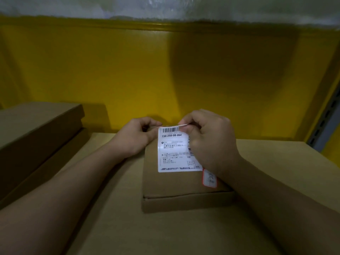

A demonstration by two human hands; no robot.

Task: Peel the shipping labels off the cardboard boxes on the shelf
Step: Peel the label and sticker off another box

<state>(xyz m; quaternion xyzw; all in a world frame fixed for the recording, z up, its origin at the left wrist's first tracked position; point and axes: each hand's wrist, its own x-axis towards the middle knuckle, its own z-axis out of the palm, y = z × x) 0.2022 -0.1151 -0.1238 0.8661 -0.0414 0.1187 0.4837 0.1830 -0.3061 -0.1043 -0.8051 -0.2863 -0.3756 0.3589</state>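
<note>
Now my right hand (pixel 207 140) pinches the lifted far corner of the shipping label (pixel 174 151), which lies between my hands. My left hand (pixel 136 137) grips the far edge of the small cardboard box (pixel 176 184), likely bracing it against the pull.

Right hand (pixel 211 142) pinches label (pixel 174 151), left hand (pixel 136 137) grips box (pixel 174 183).
</note>
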